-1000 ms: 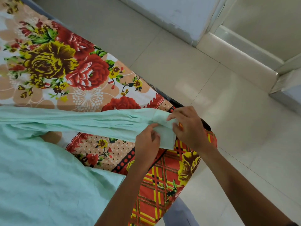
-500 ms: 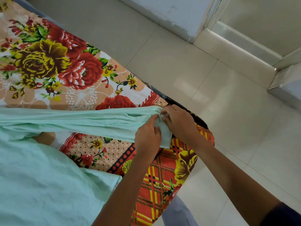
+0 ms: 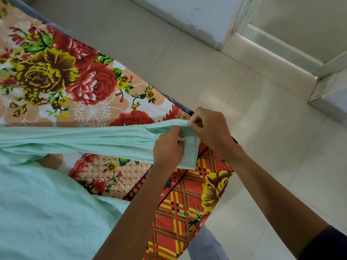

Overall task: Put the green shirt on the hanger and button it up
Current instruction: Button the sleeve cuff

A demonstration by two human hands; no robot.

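Note:
The pale green shirt (image 3: 43, 207) lies spread over the lower left of the bed. One long sleeve (image 3: 78, 137) stretches rightward across the bedsheet to its cuff (image 3: 189, 152) near the bed's corner. My left hand (image 3: 168, 149) pinches the cuff from below. My right hand (image 3: 210, 130) pinches the cuff's upper edge between thumb and fingers, touching the left hand. Any button at the cuff is hidden by my fingers. No hanger is in view.
A floral bedsheet (image 3: 62, 79) in red, yellow and orange covers the bed, whose corner (image 3: 212, 184) drops off just right of my hands. Pale floor tiles (image 3: 262, 128) lie beyond. A white wall base (image 3: 197, 21) and a door threshold (image 3: 277, 49) stand at the top right.
My right hand slid from the cuff's side up to its top edge and closed against the left hand. The cuff rose slightly and the view shifted a little.

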